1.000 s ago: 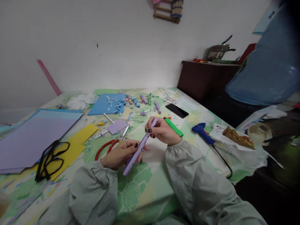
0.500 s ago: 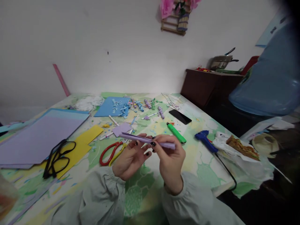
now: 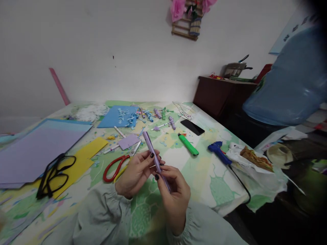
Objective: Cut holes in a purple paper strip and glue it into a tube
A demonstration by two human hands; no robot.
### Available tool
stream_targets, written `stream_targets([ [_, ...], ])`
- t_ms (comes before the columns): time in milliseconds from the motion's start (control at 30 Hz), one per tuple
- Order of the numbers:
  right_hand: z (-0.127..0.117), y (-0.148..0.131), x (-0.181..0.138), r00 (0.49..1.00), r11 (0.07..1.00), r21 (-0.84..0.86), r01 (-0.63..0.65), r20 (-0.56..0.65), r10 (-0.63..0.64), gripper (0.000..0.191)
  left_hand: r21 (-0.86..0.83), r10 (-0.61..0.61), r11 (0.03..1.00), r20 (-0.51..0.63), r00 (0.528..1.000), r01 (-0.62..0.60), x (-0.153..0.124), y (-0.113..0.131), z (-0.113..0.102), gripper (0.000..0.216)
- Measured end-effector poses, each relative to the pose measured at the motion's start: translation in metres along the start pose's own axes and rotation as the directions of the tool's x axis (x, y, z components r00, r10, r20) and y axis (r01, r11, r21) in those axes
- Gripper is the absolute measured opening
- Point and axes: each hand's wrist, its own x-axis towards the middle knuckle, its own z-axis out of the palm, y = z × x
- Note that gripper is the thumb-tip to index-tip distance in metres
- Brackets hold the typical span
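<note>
A folded strip of purple paper (image 3: 150, 144) is held between both hands, slanting up and away to the left. My left hand (image 3: 136, 172) pinches it near its middle with thumb and fingers. Lower down, my right hand (image 3: 175, 192) grips the near end, partly covering it. Scissors with red and yellow handles (image 3: 114, 170) lie on the table just left of my left hand, one handle partly behind it. Beyond them rests a small purple paper piece (image 3: 128, 141) beside white sticks.
Black glasses (image 3: 55, 175) lie on yellow paper (image 3: 89, 153) at left, near large purple sheets (image 3: 38, 149). To the right are a green cutter (image 3: 188, 145), a phone (image 3: 192, 127), a blue glue gun (image 3: 219, 152) with a cord, and food in a bag (image 3: 257, 159). Curled paper pieces (image 3: 171, 122) lie behind.
The folded purple paper has turned from nearly level to a steep slant, its far end raised. My right hand has moved lower and to the left. The view has shifted slightly.
</note>
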Motion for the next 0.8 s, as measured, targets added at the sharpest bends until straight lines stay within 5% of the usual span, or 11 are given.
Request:
stream_targets([
  [167,-0.018,0.0,-0.004,0.986,0.99,-0.076,-0.121,0.109,0.129,0.007,0.194,-0.097,0.977,0.049,0.994,0.086,0.001,0.005,-0.012,0.02],
  [300,-0.031,-0.004,0.017,0.974,0.961,-0.169,-0.218,0.019,0.225,0.007,0.324,-0.206,0.932,0.109,0.973,0.161,-0.003,0.009,-0.015,0.024],
  [400,-0.033,-0.006,0.039,0.944,0.95,-0.063,-0.306,0.11,0.312,0.028,0.45,-0.302,0.869,0.154,0.941,0.206,-0.009,0.009,-0.011,0.027],
  [533,-0.026,-0.007,0.055,0.878,0.889,0.132,-0.438,0.274,0.391,0.031,0.618,-0.345,0.757,0.102,0.933,0.213,-0.016,0.003,-0.006,0.03],
  [800,-0.018,-0.002,0.055,0.851,0.803,0.286,-0.522,0.242,0.467,0.03,0.71,-0.303,0.688,0.093,0.948,0.15,-0.017,-0.001,-0.008,0.026],
])
